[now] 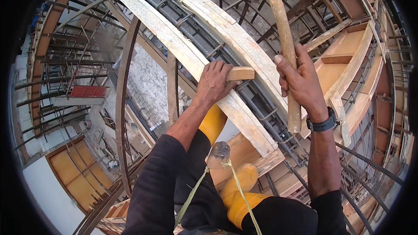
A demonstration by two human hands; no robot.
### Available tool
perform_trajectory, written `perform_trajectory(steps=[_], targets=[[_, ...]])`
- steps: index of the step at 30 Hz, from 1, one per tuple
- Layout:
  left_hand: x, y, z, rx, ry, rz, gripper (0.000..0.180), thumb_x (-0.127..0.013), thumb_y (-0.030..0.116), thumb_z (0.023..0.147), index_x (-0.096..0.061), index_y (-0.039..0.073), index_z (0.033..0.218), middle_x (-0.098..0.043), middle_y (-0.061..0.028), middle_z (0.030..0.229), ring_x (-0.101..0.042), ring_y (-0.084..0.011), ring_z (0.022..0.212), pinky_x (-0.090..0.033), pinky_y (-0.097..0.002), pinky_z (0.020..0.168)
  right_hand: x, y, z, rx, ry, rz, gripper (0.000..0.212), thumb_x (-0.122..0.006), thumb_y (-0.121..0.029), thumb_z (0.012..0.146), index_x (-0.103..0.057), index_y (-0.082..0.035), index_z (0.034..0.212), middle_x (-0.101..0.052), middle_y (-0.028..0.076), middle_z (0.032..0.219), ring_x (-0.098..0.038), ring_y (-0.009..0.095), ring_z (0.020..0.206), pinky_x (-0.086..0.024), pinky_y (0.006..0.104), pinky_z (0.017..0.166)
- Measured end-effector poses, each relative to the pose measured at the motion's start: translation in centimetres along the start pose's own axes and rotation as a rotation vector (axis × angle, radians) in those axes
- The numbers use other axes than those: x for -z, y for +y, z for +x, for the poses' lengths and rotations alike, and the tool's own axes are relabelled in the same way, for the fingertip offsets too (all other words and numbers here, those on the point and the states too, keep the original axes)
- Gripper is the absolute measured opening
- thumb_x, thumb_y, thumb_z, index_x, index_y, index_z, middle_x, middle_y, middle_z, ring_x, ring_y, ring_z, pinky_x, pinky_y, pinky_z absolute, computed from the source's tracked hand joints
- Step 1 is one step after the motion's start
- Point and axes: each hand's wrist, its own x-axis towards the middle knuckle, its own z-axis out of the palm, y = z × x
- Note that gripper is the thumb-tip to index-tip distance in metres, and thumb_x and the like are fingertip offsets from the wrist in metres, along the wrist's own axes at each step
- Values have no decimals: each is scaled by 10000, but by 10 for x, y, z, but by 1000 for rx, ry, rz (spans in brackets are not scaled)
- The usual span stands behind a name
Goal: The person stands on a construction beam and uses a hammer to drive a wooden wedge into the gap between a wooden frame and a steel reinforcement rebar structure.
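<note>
My right hand (301, 80) is closed around the wooden handle of a hammer (284, 26), its metal head raised at the top right. My left hand (212, 80) grips a short wooden block (242, 73). That block lies across the gap between two long pale formwork boards, the near board (183, 51) and the far board (244, 39). My left hand rests on the near board. Between the boards runs a cage of steel rebar (191, 32) with stirrups. The hammer head is well apart from the block.
A clear plastic container (217, 153) hangs on pale green cords in front of me. My yellow boots (241, 180) stand beside the formwork. Rebar rods (370, 163) jut out at the lower right. Timber props (126, 104) and a lower level lie left; more formwork (348, 45) curves right.
</note>
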Motion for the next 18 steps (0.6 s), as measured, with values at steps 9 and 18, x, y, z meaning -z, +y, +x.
perform_trajectory(steps=[9,18], targets=[[5,-5,3,-49,-4,41,444,-805,393,831,-655,92,1120,-609,-93,997,-599,-276,1022,-344,-490,1035,20,37,-24,-116,-50,3,359,-651,-281,1029,-500,-9,1209,-501,-22,714,-486,50,524,-448,241,439],[0,-10,8,-53,-32,54,519,-736,450,881,-575,22,1126,-560,-161,1037,-526,-353,1074,-344,-517,1089,5,33,-15,-161,-116,-91,345,-623,-309,1042,-522,-27,1213,-527,-8,721,-483,52,505,-438,247,429]])
